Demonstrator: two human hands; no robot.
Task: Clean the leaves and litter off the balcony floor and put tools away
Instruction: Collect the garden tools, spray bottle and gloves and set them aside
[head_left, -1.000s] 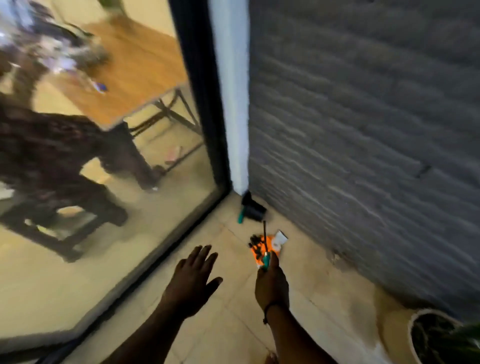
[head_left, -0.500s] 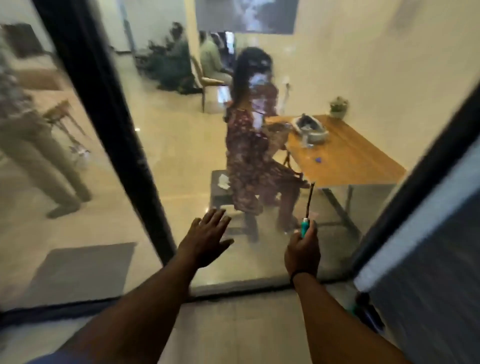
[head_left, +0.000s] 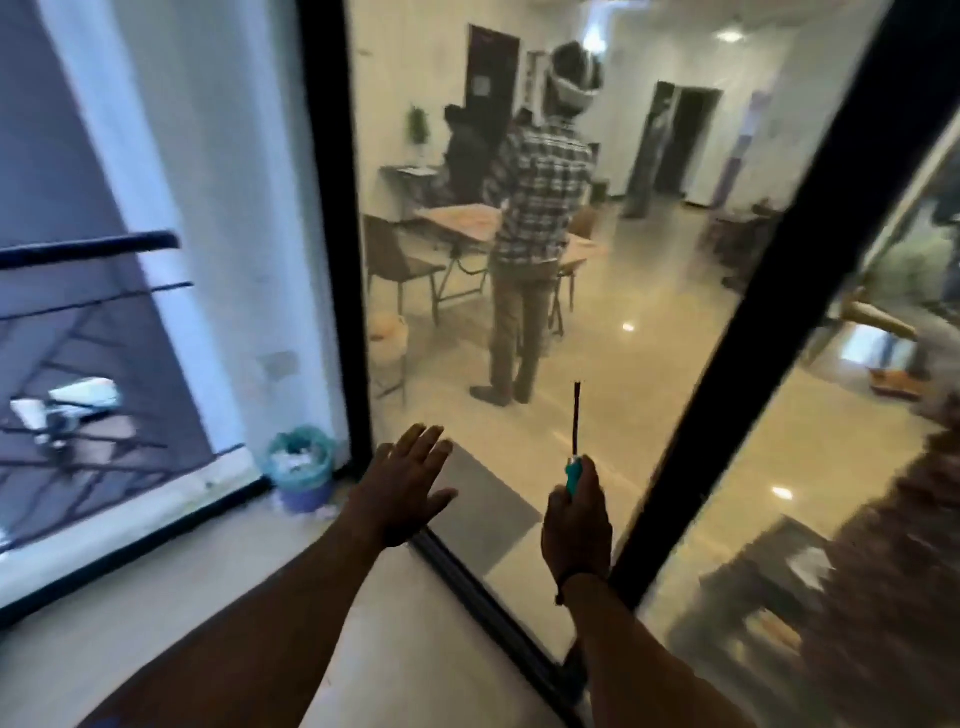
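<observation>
A thin black rod with a teal grip, the tool handle (head_left: 574, 457), stands upright from the right hand (head_left: 575, 525), whose fingers are curled round the grip. To its left the left hand (head_left: 402, 491) is spread flat, holding nothing. Farther left a lined waste bin (head_left: 301, 467) stands on the balcony floor (head_left: 171, 587).

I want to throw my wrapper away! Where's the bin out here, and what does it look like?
Find the black door frame beside the big glass. Follow it down to the balcony floor, where the white wall ends. The small bin stands in that corner, purple at the bottom, with a green bag inside, full of pale litter.
</observation>
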